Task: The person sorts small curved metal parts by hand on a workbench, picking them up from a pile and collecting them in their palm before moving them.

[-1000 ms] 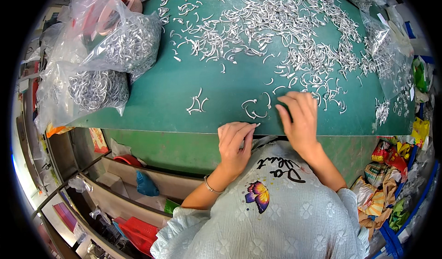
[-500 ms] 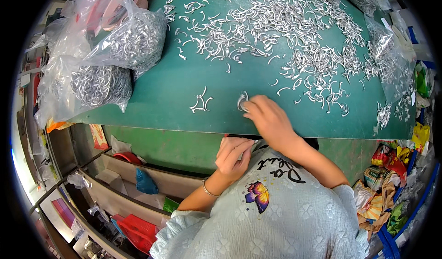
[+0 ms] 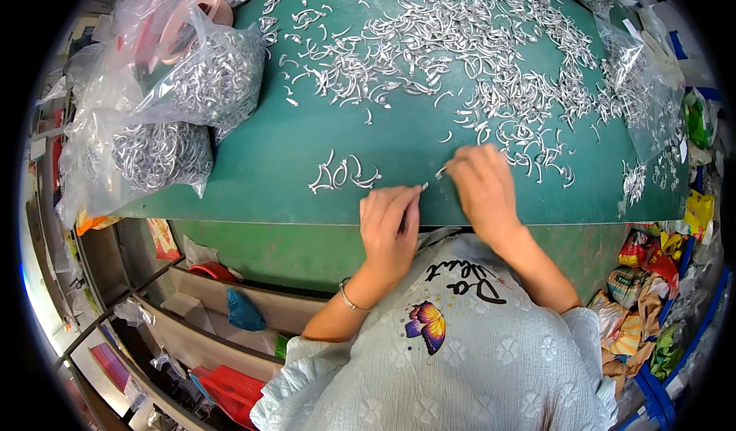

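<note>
At the table's near edge, my left hand (image 3: 389, 224) is closed in a pinch, with the tip of a small silver curved piece (image 3: 424, 187) showing at its fingertips. To its right, my right hand (image 3: 484, 189) is slightly blurred and pinches another small silvery piece (image 3: 441, 173). A gap separates the two hands. Left of them lies a small group of curved silver pieces (image 3: 339, 174), loosely spaced on the green tabletop (image 3: 268, 162). Beyond my hands spreads a large scatter of similar pieces (image 3: 452, 40).
Clear plastic bags filled with silver pieces (image 3: 162, 155) crowd the table's left side, beside a pink round container (image 3: 201, 17). More filled bags (image 3: 632, 78) stand at the right. Below the table are a wooden rack and a red basket (image 3: 234, 391); colourful packages (image 3: 640, 285) lie at the lower right.
My left hand has risen to the table's edge. My right hand has moved right, away from where it held a curved piece. The small group on the left now has more pieces.
</note>
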The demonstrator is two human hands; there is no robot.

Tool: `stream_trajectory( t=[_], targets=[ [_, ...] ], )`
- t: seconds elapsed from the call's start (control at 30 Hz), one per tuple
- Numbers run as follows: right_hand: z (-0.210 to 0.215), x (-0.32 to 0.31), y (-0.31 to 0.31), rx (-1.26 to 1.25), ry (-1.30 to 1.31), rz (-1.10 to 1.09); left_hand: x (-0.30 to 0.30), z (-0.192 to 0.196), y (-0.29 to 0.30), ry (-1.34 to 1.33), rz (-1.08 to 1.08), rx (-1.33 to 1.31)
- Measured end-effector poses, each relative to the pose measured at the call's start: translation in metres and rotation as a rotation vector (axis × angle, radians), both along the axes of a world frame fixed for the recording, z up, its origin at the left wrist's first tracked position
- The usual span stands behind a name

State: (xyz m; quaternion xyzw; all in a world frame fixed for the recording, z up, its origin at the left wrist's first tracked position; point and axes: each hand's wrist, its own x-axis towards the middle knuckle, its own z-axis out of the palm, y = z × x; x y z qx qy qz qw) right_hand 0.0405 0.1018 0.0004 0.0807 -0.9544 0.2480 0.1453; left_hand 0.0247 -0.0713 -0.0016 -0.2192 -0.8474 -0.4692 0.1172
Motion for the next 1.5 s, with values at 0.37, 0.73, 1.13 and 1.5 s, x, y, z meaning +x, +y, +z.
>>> stream_trajectory(
  t=[0.37,0.73,1.13,1.5],
  targets=[
    [-0.002,0.011,0.027,0.018,-0.016,-0.263,-0.003,-0.004,0.007,-0.125,-0.194,-0.146],
    [-0.003,-0.003,0.022,0.088,0.025,-0.311,-0.002,-0.005,0.012,-0.086,-0.257,-0.156],
    [0.045,-0.004,0.046,-0.481,-0.257,-0.048,0.002,-0.013,0.01,-0.08,-0.242,-0.17],
    [0.103,-0.275,0.144,-1.154,-0.214,0.169,-0.002,-0.021,0.01,-0.051,-0.185,-0.071]
  ],
)
